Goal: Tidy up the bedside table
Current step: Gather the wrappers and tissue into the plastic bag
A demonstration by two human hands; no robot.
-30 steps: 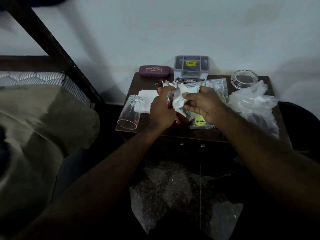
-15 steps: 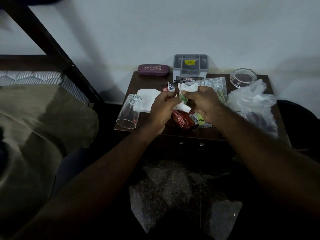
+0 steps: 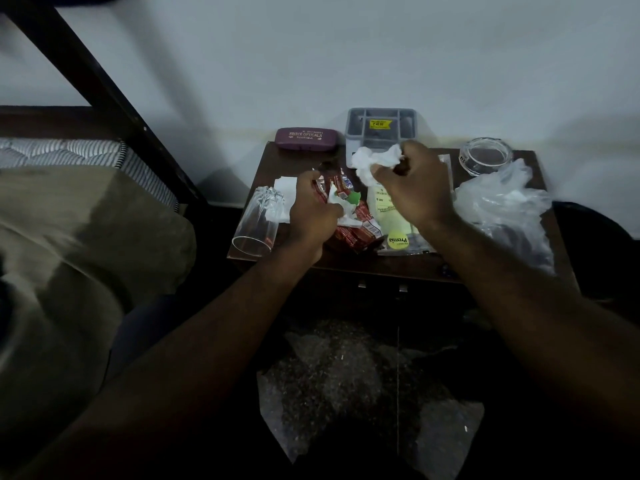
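- Crumpled white tissue [image 3: 375, 161]: bunched in the right hand [image 3: 414, 188], fingers curled tight around it, above the bedside table [image 3: 277, 161] centre. Looks weightless and soft; any pinch holds.
- Left hand [image 3: 313, 211], at nine o'clock of it, is clenched on red wrappers [image 3: 360, 230] and paper scraps; crinkly, slippery.
- Tipped glass [image 3: 258, 220], farther at eight o'clock: fragile; grasp mid-body.

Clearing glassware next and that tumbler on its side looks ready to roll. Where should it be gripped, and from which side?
Probably around the mid-body of the tumbler, coming from above. It lies on its side at the bedside table front-left corner, open mouth toward the edge, so fingers spanning the round wall should stop it rolling off.
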